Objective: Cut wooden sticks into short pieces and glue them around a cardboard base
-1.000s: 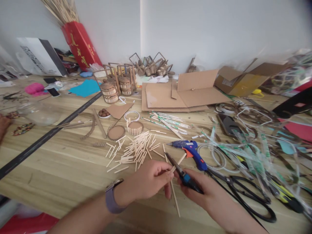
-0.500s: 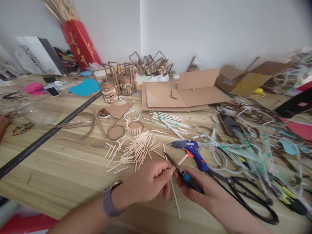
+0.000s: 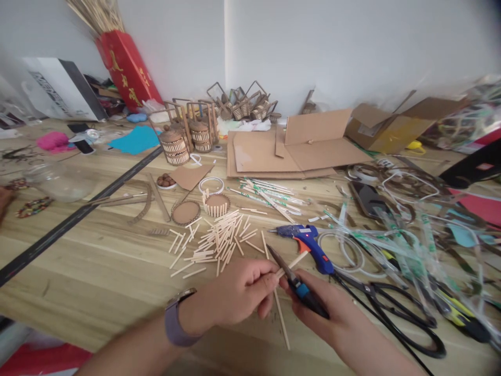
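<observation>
Shifted slightly right since half a second ago, the wooden stick (image 3: 294,265) is pinched by the left hand (image 3: 239,290) near the front edge of the bench (image 3: 117,292). The right hand (image 3: 327,293) grasps a blue-and-black tool (image 3: 303,293), its blade crossing the stick. Short sticks (image 3: 219,243) lie mid-bench. Toward the back-left corner, a white bag (image 3: 47,107) reads "MEN…"; a red bag (image 3: 124,68) bears gold characters.

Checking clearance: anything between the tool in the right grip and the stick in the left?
Nothing visible: the blue-and-black-handled tool in the right grip crosses the wooden stick in the left grip. The blue glue gun lies behind the stick's free end.
</observation>
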The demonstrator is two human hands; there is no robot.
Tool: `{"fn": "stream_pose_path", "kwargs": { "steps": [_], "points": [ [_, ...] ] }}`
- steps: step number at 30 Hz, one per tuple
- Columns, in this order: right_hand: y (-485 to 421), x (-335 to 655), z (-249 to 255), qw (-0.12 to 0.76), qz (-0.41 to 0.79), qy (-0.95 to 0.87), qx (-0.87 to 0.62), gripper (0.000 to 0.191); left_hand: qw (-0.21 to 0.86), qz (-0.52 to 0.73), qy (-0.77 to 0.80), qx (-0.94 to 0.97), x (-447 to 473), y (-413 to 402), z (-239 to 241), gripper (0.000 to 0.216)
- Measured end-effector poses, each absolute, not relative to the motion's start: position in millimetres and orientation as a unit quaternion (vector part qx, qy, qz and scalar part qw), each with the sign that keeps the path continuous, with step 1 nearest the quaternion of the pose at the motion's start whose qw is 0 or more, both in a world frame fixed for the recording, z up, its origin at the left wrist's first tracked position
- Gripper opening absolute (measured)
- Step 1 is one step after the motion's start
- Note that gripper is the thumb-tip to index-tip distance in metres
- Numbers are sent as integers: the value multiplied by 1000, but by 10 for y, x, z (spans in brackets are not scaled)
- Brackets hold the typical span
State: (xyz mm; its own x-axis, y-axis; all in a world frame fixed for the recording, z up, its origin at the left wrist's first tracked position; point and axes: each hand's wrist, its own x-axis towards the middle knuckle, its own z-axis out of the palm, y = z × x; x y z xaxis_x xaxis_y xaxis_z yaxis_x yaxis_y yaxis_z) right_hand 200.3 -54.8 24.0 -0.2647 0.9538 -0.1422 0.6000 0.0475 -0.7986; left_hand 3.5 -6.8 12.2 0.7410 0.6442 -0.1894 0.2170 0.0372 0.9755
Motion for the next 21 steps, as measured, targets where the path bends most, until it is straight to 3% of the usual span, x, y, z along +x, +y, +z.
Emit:
{"fn": "stream_pose_path", "kwargs": {
  "steps": [7, 10, 14, 21],
  "points": [
    [-483, 2060, 166, 246, 357, -700, -567, 18, 591, 242, 370, 675, 16, -25, 211, 34],
    [-451, 2160, 103, 302, 238, -699, -603, 16, 531, 256, 410, 696, 8, -2, 222, 34],
    [-436, 2256, 21, 365, 61, -698, -613, 12, 402, 186, 430, 786, 39, -45, 177, 28],
    [-468, 2135, -99, 291, 9, -798, -528, 11, 258, 145, 394, 870, 136, -176, 65, 26]
  ]
}}
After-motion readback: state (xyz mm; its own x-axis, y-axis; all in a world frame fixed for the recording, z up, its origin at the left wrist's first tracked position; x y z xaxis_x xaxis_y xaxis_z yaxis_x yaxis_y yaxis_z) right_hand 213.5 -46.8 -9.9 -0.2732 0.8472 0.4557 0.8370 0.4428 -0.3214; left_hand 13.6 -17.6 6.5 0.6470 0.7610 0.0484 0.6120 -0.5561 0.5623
